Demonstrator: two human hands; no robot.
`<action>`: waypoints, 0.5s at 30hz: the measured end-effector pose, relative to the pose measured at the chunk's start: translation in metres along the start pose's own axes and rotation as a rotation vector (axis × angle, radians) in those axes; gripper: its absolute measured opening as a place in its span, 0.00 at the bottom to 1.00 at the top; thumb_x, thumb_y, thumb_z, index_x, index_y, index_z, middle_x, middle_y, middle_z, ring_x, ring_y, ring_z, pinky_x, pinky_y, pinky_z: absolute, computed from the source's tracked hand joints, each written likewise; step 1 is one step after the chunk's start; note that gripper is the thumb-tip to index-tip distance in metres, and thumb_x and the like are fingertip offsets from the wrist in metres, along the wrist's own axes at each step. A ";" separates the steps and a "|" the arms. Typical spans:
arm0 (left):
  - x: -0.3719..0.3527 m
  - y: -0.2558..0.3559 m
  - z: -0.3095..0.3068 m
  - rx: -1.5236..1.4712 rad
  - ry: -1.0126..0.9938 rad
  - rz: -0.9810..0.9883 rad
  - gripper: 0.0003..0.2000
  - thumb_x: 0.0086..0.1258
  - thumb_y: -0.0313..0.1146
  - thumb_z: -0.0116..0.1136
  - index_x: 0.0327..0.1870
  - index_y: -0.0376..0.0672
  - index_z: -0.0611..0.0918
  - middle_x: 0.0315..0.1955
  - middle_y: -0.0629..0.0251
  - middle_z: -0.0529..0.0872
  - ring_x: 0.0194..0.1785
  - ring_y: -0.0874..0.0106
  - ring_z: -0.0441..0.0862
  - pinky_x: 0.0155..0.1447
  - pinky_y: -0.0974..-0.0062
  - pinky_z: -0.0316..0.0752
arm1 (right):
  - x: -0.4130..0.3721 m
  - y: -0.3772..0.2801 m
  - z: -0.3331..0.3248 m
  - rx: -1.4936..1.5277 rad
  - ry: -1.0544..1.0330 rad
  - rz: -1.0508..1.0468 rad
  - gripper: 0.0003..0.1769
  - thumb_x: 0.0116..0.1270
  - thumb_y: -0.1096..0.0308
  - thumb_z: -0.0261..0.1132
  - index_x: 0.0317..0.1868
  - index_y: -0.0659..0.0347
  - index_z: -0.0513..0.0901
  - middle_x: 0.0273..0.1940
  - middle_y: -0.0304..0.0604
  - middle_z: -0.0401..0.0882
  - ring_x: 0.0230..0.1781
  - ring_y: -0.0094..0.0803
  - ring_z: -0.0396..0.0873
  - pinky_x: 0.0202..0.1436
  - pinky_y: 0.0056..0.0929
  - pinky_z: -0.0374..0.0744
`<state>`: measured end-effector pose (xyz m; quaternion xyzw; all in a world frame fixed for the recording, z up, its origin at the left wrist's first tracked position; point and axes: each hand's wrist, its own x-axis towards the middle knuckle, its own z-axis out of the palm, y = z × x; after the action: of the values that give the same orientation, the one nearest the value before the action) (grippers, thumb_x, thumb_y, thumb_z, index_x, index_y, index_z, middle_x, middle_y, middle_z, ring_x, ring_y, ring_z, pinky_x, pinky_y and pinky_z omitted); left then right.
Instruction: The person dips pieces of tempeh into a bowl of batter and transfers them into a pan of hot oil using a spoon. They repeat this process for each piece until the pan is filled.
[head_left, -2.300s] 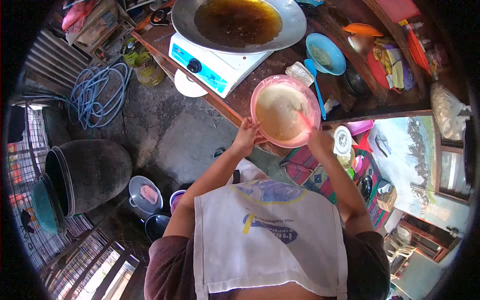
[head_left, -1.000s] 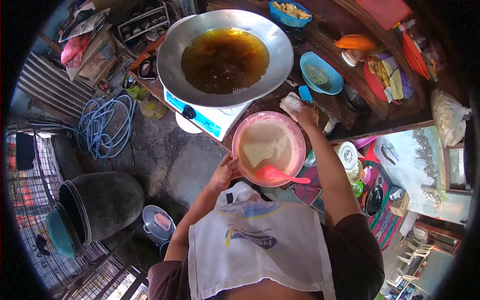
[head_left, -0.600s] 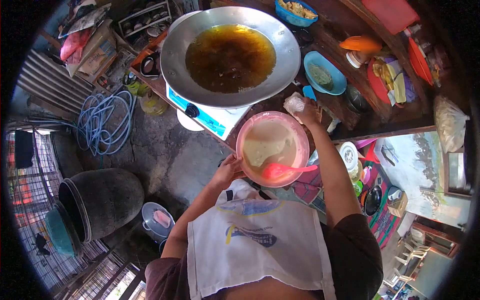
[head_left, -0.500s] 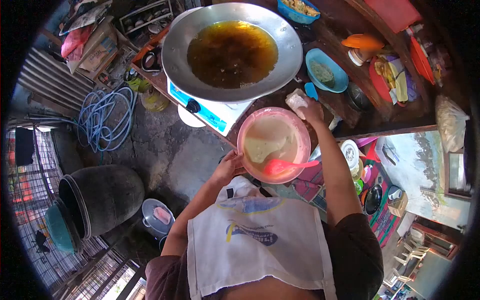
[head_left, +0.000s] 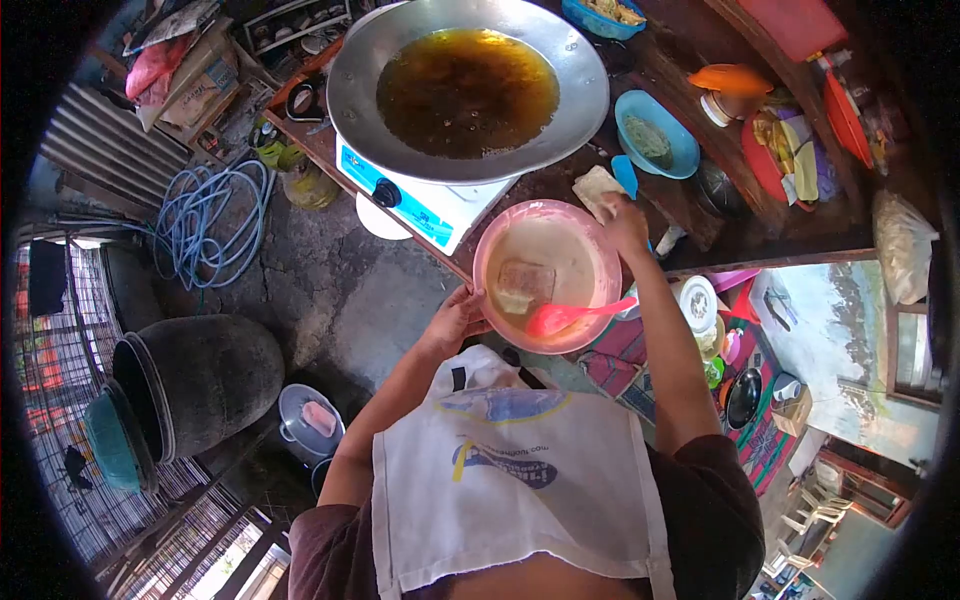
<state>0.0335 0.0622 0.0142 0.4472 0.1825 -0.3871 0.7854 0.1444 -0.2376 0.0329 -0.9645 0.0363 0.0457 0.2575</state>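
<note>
My left hand [head_left: 459, 316] is closed on the near-left rim of a pink bowl [head_left: 606, 262] of pale, runny batter [head_left: 565, 250]. In the batter lies a rectangular slab [head_left: 527, 281], partly coated. A red plastic spoon [head_left: 560, 318] rests in the bowl, its handle over the right rim. Just past the bowl's upper right edge, my right hand [head_left: 626, 226] has its fingers closed on a pale, rough-textured slab [head_left: 596, 187]; its exact kind is not clear. Beyond the bowl, a large metal wok [head_left: 350, 100] holds dark golden oil [head_left: 465, 95].
The wok sits on a white and blue stove [head_left: 400, 200]. Right of it are a blue bowl [head_left: 681, 160] with stringy contents, a blue utensil [head_left: 625, 176] and an orange bowl [head_left: 725, 78]. A coiled hose [head_left: 210, 230] and a dark barrel [head_left: 215, 385] are on the left.
A rectangular slab now shows in the batter, where only liquid showed before. The bowl has shifted slightly upward in view. My right hand stays by the rim with the pale slab.
</note>
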 end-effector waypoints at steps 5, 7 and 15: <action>0.002 -0.002 -0.003 0.009 -0.018 -0.001 0.12 0.67 0.46 0.45 0.43 0.50 0.70 0.41 0.71 0.76 0.44 0.75 0.74 0.50 0.70 0.69 | 0.054 0.061 0.029 -0.435 0.154 0.076 0.37 0.49 0.49 0.64 0.59 0.51 0.64 0.54 0.48 0.68 0.55 0.43 0.66 0.58 0.42 0.63; 0.003 -0.003 -0.006 0.009 -0.018 -0.003 0.12 0.67 0.46 0.45 0.44 0.50 0.70 0.41 0.71 0.76 0.44 0.75 0.74 0.50 0.69 0.69 | 0.050 0.044 0.023 -0.455 0.179 0.124 0.36 0.48 0.50 0.65 0.57 0.51 0.65 0.56 0.48 0.66 0.57 0.42 0.64 0.59 0.42 0.61; 0.000 -0.003 -0.003 0.024 -0.007 0.010 0.13 0.67 0.46 0.45 0.46 0.50 0.70 0.41 0.71 0.76 0.46 0.74 0.74 0.51 0.68 0.68 | 0.056 0.048 0.014 -0.256 -0.024 0.154 0.33 0.45 0.57 0.65 0.54 0.56 0.65 0.48 0.52 0.72 0.48 0.49 0.71 0.50 0.43 0.69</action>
<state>0.0318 0.0640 0.0105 0.4562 0.1730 -0.3870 0.7824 0.1944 -0.2751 -0.0087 -0.9832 0.1010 0.0813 0.1287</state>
